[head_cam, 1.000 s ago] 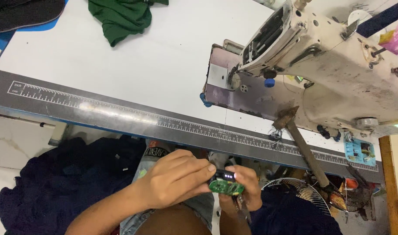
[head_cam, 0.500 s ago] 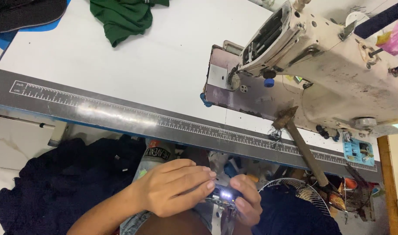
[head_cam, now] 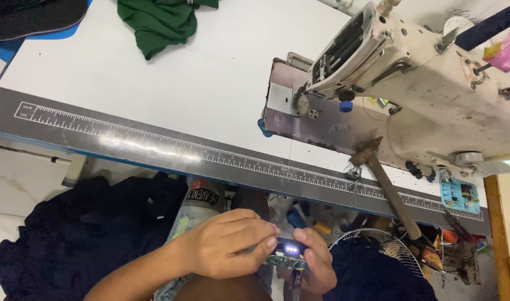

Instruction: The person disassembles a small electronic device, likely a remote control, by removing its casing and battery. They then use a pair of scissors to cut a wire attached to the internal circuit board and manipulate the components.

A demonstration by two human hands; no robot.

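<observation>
Below table edge, left hand (head_cam: 224, 248) – right hand (head_cam: 316, 262) – fingers (head_cam: 263, 245) pinching lit gadget (head_cam: 285, 256)

Bright, even light on the white table (head_cam: 199, 83), w/ a glare streak along the metal ruler strip (head_cam: 132, 146). Under the table it's dim, dark fabric (head_cam: 71, 234) loses detail. Small lit thing (head_cam: 288, 251) betw the hands blows out, prob slightly blurred. Edges look a bit stretched.

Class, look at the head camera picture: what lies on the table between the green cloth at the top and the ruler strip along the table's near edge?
Nothing: in the head view, only bare white tabletop separates the green cloth from the ruler strip.
</observation>
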